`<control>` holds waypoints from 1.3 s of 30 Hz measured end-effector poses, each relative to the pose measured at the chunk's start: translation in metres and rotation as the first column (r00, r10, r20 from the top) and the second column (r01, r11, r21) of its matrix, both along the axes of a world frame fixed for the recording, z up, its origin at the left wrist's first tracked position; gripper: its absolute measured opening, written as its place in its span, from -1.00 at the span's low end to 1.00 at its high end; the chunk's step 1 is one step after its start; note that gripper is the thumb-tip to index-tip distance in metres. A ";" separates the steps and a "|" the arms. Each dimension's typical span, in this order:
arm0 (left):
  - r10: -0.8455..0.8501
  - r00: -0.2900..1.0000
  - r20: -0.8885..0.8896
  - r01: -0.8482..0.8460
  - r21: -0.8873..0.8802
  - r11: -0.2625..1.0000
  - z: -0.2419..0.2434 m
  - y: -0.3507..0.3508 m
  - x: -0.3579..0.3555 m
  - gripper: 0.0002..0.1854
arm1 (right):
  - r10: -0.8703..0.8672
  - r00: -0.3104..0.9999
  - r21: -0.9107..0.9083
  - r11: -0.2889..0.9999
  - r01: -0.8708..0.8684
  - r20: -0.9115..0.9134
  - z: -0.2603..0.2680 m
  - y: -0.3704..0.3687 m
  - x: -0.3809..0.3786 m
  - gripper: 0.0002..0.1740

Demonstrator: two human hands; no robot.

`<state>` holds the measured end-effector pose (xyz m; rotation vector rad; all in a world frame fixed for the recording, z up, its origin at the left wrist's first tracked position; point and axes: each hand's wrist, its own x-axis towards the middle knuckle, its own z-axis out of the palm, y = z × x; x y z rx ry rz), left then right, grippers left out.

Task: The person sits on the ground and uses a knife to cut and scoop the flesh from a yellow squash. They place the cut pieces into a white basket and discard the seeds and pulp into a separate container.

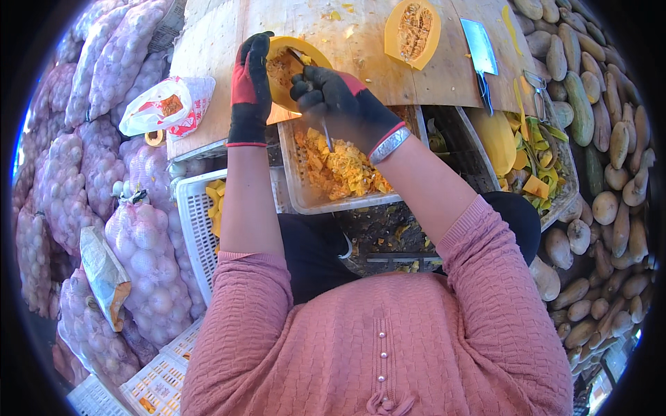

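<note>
My left hand (pixel 252 86), in a black and red work glove, holds a peeled yellow pumpkin half (pixel 282 75) from its left side. The cavity faces right and shows stringy orange flesh. Gripped in my right hand (pixel 341 101), gloved alike, is a metal spoon-like tool (pixel 327 136); its working end is inside the cavity, partly hidden. Below both hands, a plastic crate (pixel 307 207) contains scooped pumpkin pulp and seeds (pixel 343 169). Another pumpkin half (pixel 413 34) lies cut side up on the wooden board (pixel 359 78), seeds still inside.
A cleaver (pixel 479 49) and a metal peeler (pixel 536 88) lie at the board's right. Peelings (pixel 543 156) fill a crate below them. A white crate (pixel 195 208) with yellow pieces stands left. Mesh onion sacks (pixel 145 260) line the left; many unpeeled pumpkins (pixel 577 109) cover the right.
</note>
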<state>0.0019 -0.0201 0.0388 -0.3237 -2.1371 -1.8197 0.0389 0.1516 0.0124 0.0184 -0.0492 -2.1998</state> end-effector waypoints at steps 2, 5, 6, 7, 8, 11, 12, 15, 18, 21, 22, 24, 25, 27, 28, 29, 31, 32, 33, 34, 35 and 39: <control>-0.024 0.996 0.088 0.017 0.088 0.996 -0.001 0.000 -0.001 -0.63 | 0.032 0.998 -0.128 0.992 -0.025 0.055 0.003 -0.009 -0.002 -0.75; -0.024 0.984 0.178 0.000 0.133 0.991 0.000 0.007 0.001 -0.64 | -0.042 0.995 0.100 0.994 0.051 -0.086 0.024 -0.010 0.004 -0.78; -0.011 0.980 0.199 -0.015 0.128 0.992 0.001 0.007 0.002 -0.64 | -0.074 0.950 0.408 0.891 0.199 -0.302 0.039 -0.010 0.016 -0.78; 0.001 0.991 0.137 -0.010 0.063 0.998 -0.001 0.004 0.002 -0.64 | -0.024 0.864 0.627 0.678 0.383 -0.502 0.047 -0.011 0.021 -0.77; 0.010 0.997 0.074 -0.009 -0.003 1.000 -0.004 0.001 0.001 -0.63 | 0.091 0.662 0.612 0.492 0.620 -0.744 0.037 -0.014 0.018 -0.75; -0.003 0.999 -0.046 -0.002 -0.110 0.994 -0.006 -0.002 -0.001 -0.62 | 0.569 0.144 0.239 0.096 0.966 -0.810 0.000 -0.018 0.002 -0.67; -0.009 0.997 -0.073 -0.001 -0.130 0.991 -0.008 -0.003 -0.002 -0.62 | 0.661 0.144 0.224 0.037 0.974 -0.737 0.001 -0.019 0.001 -0.64; -0.002 0.998 -0.055 -0.007 -0.158 0.987 -0.007 0.000 0.002 -0.63 | 0.680 0.489 0.643 -0.034 0.765 -0.546 0.040 -0.014 0.002 -0.62; -0.016 0.999 -0.034 0.012 -0.129 0.992 -0.002 0.011 0.006 -0.63 | 0.823 0.327 0.531 -0.038 0.847 -0.463 0.014 -0.003 -0.003 -0.62; -0.033 0.998 -0.048 0.028 -0.116 0.993 -0.002 0.013 0.005 -0.60 | 0.813 0.284 0.502 0.011 0.865 -0.508 -0.011 0.003 -0.002 -0.65; -0.032 0.996 -0.082 0.019 -0.156 0.988 -0.003 0.007 0.003 -0.58 | 0.773 0.258 0.494 0.082 0.866 -0.580 -0.013 0.006 0.000 -0.68; -0.005 0.999 -0.050 -0.003 -0.165 0.986 -0.004 0.000 0.000 -0.54 | 0.584 0.300 0.534 0.280 0.798 -0.754 -0.010 0.016 0.006 -0.72; 0.006 0.999 -0.054 -0.014 -0.160 0.987 -0.006 -0.003 0.002 -0.53 | 0.426 0.382 0.554 0.421 0.718 -0.820 0.014 0.021 0.015 -0.74; 0.000 0.998 -0.068 -0.011 -0.154 0.988 -0.001 0.002 0.002 -0.51 | 0.245 0.390 0.458 0.560 0.690 -0.887 0.025 0.023 0.018 -0.77; 0.008 0.999 0.035 -0.008 -0.002 1.000 -0.005 0.002 0.000 -0.49 | 0.236 0.299 0.381 0.571 0.727 -0.925 0.023 0.009 0.012 -0.78; -0.001 0.999 0.050 0.000 0.010 1.000 -0.009 -0.001 -0.001 -0.51 | 0.225 0.204 0.299 0.581 0.757 -0.953 0.021 -0.004 0.007 -0.79; -0.005 0.996 0.084 0.002 0.039 0.999 -0.017 -0.019 -0.005 -0.53 | 0.499 0.268 0.435 0.254 0.864 -0.824 0.032 -0.027 0.016 -0.76; -0.060 0.965 0.254 0.026 0.135 0.991 -0.014 -0.033 -0.013 -0.49 | 0.615 0.326 0.475 0.091 0.875 -0.718 0.038 -0.039 0.021 -0.74; -0.038 0.972 0.232 0.014 0.105 0.994 -0.010 -0.017 -0.012 -0.49 | 0.420 0.583 0.622 -0.055 0.781 -0.696 0.032 -0.047 0.022 -0.71; 0.002 0.977 0.213 -0.018 0.072 0.997 0.000 0.001 0.004 -0.49 | 0.474 0.572 0.637 -0.030 0.770 -0.669 0.032 -0.043 0.021 -0.68; 0.024 0.987 0.156 -0.026 0.011 1.000 -0.004 0.001 0.007 -0.49 | 0.526 0.558 0.653 -0.007 0.758 -0.642 0.030 -0.034 0.017 -0.65; 0.017 0.999 -0.034 -0.021 -0.099 0.995 -0.010 -0.011 0.006 -0.52 | 0.762 0.332 0.608 0.101 0.787 -0.556 0.001 -0.015 0.002 -0.61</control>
